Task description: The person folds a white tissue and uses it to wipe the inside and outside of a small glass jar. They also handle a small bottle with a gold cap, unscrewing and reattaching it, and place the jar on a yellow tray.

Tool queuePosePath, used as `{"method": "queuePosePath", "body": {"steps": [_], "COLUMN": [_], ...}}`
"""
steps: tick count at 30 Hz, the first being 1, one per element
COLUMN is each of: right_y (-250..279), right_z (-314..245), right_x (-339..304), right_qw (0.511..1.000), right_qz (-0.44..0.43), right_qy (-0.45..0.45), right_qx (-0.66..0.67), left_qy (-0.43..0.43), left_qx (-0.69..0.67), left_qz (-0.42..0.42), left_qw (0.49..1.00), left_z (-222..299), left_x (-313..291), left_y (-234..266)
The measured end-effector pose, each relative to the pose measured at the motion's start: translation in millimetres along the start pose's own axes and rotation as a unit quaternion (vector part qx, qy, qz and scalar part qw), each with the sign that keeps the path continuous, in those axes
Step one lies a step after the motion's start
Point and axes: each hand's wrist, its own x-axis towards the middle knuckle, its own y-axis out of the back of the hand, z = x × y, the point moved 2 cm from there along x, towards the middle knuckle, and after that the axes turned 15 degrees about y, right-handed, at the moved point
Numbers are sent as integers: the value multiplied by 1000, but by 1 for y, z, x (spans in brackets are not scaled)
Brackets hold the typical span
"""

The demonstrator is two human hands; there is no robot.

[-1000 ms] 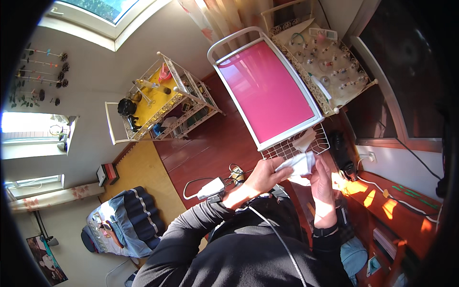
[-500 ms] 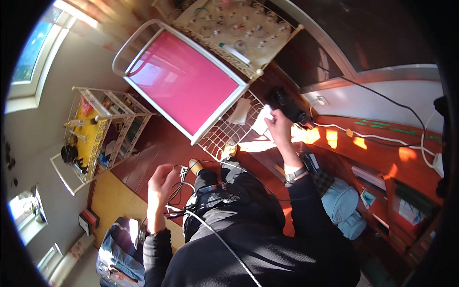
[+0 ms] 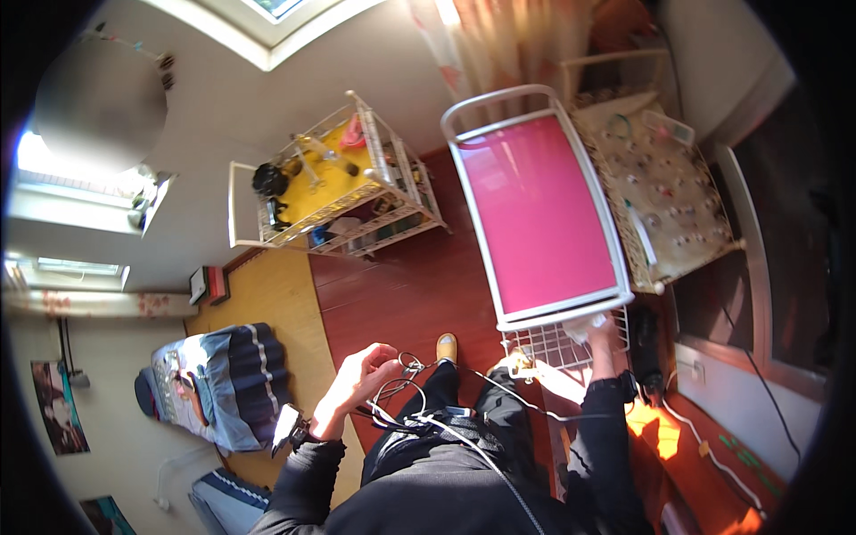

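Observation:
My left hand (image 3: 361,374) is raised in front of my chest, its fingers pinched on a loop of tangled thin cables (image 3: 406,379) that run down to my dark jacket. My right hand (image 3: 602,334) reaches forward to the white wire basket (image 3: 548,346) under the pink-topped trolley (image 3: 544,214). Its fingers close around a small white object (image 3: 580,328) at the basket's rim; the fingertips are hidden. A black device (image 3: 644,346) lies just right of that hand.
A white wire cart with a yellow top (image 3: 330,192) stands on the red-brown floor to the left. A beige tray of small items (image 3: 669,192) sits right of the trolley. A bed with a striped blanket (image 3: 223,383) is at lower left. My slippered foot (image 3: 446,346) shows below.
My right hand has left the black device and moved to the wire basket, onto the white object. My left hand has risen and taken the cable loop. The view has swung.

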Motion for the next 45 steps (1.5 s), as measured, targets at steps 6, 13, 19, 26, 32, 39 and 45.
{"method": "queuePosePath", "body": {"steps": [6,13,19,26,32,39,45], "right_y": [41,101,112,60,42,12,-8], "right_z": [-25,-77,-179,-322,-369,-466,-639], "right_x": [-51,-126,-178,-212,-215,-179,-135], "right_qw": [987,970,943,953,962,959,831], "right_qz": [37,175,261,221,209,142,39], "right_qy": [147,158,176,179,156,187,531], "right_qx": [-55,56,103,101,82,156,161], "left_qy": [18,-66,-21,-29,-52,-112,-193], "left_qx": [-19,-141,-263,-166,-192,-283,-391], "left_qz": [73,137,125,341,407,338,152], "left_qw": [997,978,956,925,891,891,887], "left_z": [-45,-42,-35,-7,28,23,-5], "left_x": [32,147,338,518,572,511,322], "left_y": [40,126,227,285,296,309,325]}}
